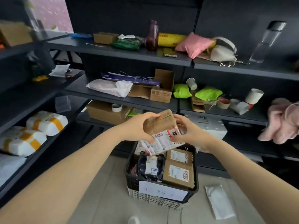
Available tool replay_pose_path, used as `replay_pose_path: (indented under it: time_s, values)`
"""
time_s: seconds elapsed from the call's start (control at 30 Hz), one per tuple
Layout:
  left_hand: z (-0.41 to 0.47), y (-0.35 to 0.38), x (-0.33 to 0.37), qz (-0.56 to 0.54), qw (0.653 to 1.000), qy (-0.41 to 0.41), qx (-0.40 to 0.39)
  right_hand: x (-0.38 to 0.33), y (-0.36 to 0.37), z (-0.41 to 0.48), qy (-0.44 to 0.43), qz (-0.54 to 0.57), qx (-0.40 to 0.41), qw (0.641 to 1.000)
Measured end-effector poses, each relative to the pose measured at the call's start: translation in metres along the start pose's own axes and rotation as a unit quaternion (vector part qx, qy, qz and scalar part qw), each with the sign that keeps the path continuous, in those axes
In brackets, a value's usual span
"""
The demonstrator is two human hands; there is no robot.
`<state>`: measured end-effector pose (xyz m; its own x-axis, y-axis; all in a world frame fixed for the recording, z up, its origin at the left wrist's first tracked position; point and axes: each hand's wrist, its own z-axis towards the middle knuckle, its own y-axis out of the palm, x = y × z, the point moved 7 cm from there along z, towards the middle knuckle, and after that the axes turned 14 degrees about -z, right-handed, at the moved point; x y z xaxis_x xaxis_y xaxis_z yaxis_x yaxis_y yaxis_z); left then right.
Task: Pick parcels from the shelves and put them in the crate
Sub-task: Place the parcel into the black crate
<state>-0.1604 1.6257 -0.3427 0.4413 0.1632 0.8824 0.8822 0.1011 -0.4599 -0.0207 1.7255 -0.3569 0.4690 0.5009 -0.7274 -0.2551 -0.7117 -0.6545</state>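
Observation:
A brown paper parcel (159, 125) with a white shipping label hangs above the black crate (195, 167). My left hand (139, 126) grips its left side and my right hand (188, 130) grips its right side. Inside the crate lie a dark plastic-wrapped parcel (149, 166), two brown boxes with labels (178, 172) and a white parcel partly hidden under the one I hold. The crate stands on the floor in front of the dark shelves (123, 51). A white paper label (161, 190) is stuck on the crate's front.
The shelves carry a pink mailer (193, 44), green bags (207, 93), open cardboard boxes (161, 89), a white padded bag (110, 87), bottles and paper cups. White and orange parcels (32, 131) lie on the left shelf. A white envelope (219, 201) lies on the floor at the right.

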Motion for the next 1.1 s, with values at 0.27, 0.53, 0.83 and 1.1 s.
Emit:
replay_pose_path:
  time_s: [0.27,0.53,0.83,1.1]
  values:
    - [0.155,-0.031,-0.111,0.017,0.999,-0.025,-0.016,0.093,-0.006,0.164,0.072,0.019,0.038,0.996]
    - [0.238,-0.040,-0.290,0.007,0.982,-0.174,0.080,0.227,0.044,0.258,0.252,0.088,0.126,0.955]
    - [0.232,0.014,-0.443,0.012,0.939,-0.340,0.048,0.338,0.159,0.312,0.367,0.125,0.029,0.921]
    - [0.237,0.043,-0.508,0.098,0.928,-0.359,0.020,0.386,0.234,0.365,0.417,0.182,-0.021,0.890]
